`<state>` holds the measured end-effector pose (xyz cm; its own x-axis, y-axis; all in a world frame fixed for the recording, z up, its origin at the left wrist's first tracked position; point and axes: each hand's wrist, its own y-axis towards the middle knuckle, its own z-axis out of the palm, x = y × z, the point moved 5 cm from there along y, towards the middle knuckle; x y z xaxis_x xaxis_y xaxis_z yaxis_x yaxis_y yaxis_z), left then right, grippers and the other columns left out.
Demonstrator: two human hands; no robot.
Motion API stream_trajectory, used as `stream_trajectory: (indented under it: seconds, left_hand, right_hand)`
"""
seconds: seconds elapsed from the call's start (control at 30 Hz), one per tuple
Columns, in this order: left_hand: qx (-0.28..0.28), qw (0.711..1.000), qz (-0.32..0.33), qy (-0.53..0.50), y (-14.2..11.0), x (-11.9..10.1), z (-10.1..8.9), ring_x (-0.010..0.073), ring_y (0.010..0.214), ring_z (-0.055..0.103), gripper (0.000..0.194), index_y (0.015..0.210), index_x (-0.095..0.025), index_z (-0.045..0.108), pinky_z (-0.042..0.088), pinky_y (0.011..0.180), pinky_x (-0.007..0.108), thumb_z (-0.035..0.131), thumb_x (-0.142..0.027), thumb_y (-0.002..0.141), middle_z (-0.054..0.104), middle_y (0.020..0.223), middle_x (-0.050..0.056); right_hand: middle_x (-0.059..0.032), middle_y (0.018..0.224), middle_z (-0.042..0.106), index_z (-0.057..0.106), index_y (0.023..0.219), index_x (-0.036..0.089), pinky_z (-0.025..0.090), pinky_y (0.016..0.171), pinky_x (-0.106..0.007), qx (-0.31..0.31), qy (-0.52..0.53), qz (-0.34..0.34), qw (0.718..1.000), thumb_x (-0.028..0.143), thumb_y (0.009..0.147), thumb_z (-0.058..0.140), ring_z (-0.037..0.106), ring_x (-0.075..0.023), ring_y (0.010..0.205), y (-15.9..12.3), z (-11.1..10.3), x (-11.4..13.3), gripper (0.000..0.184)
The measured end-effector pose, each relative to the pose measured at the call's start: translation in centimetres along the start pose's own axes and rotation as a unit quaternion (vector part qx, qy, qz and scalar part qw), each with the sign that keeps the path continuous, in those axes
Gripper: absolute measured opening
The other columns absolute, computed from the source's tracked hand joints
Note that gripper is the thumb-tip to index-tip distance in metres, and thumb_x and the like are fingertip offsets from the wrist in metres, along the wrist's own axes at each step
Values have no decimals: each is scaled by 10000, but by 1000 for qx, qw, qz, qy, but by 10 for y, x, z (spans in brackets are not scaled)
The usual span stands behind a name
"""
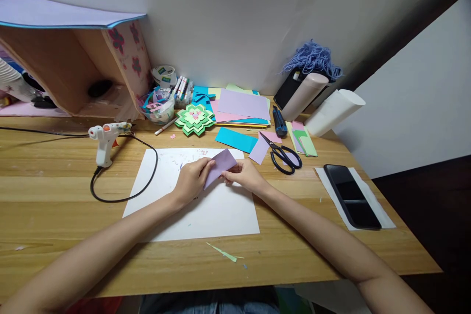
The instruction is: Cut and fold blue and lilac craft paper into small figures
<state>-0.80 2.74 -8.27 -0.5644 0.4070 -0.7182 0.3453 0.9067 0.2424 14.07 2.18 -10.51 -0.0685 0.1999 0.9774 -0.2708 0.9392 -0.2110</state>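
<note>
A small piece of purple paper [221, 166] is held up between my two hands, tilted above a white sheet [221, 216]. My left hand [192, 179] pinches its left side, thumb on the face towards me. With thumb and fingers closed, my right hand [245, 175] grips the paper's right lower edge; some fingertips are hidden behind it. Just beyond lie a blue paper strip [235, 140] and a smaller purple piece [259, 149]. Black-handled scissors [283, 154] rest to the right, blades pointing up and left over the paper pieces.
A white glue gun [105, 144] stands at left, its black cord looping onto the sheet. Behind are a layered green paper flower [195, 120], stacked coloured paper [245, 104], a blue cutter [279, 122] and a box [128, 68]. A phone [351, 196] lies at right.
</note>
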Motion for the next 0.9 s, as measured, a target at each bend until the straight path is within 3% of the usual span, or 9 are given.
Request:
stream_trajectory:
  seconds: [0.3,0.5,0.57,0.63,0.73,0.8,0.9]
  left_hand:
    - [-5,998,28,50,4,7,-5,130,581,535,304,859,-157,631,349,570,226,382,-322,913,645,694,29]
    - [-11,998,24,57,6,10,-9,142,615,563,301,863,-164,638,360,592,232,384,-319,911,665,734,39]
    - [6,999,26,46,7,10,-8,140,624,567,296,883,-166,640,365,599,230,389,-321,910,673,758,40]
    - [49,997,43,29,7,8,-5,133,625,565,293,878,-170,642,369,605,227,392,-319,911,675,765,37]
    - [103,993,65,9,7,5,-2,125,625,557,291,829,-174,648,372,608,224,406,-318,904,669,747,29]
    - [89,995,46,-8,9,6,-4,127,623,555,273,847,-180,654,380,604,228,439,-343,887,661,729,22]
    - [20,994,-37,-104,13,15,-10,140,628,575,309,976,-179,634,421,594,243,518,-424,829,657,751,23]
  right_hand:
    - [4,512,600,647,663,120,450,434,-204,-82,0,-35,996,320,674,650,542,-90,433,4,-13,3,200]
    - [-40,719,663,608,691,138,468,447,-199,-186,28,-88,978,375,710,629,537,-78,493,9,-36,3,239]
    - [-47,797,667,623,793,145,489,494,-210,-163,31,-113,980,419,764,573,565,-91,559,9,-36,6,279]
    - [-36,813,663,632,863,154,497,541,-222,-84,11,-118,989,425,760,589,589,-107,611,8,-26,6,293]
    - [-10,682,650,644,792,144,484,569,-227,19,-46,-92,995,384,719,659,607,-119,591,4,-10,2,251]
    - [-2,597,638,640,767,135,475,557,-229,32,-57,-71,995,378,729,657,614,-124,555,3,-6,-2,246]
    - [-4,569,650,626,789,135,469,521,-228,-23,-21,-67,997,395,721,667,598,-117,499,4,-9,-4,272]
